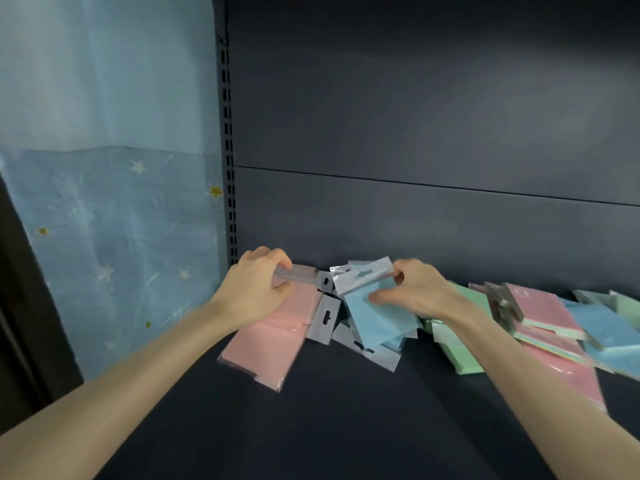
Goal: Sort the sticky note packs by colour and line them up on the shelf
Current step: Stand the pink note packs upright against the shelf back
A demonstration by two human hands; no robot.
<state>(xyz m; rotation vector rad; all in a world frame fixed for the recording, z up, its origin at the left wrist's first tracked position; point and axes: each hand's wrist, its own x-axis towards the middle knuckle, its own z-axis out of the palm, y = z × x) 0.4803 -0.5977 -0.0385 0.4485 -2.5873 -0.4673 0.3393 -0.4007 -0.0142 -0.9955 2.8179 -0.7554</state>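
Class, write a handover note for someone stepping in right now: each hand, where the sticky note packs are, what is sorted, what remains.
Hands: the left hand grips the top edge of the pink packs at the shelf's left end; the right hand pinches the blue pack beside them.
Done: pink and blue groups started; green packs lie next along.
Left: the mixed heap on the right is unsorted; no group is lined up neatly on the shelf.
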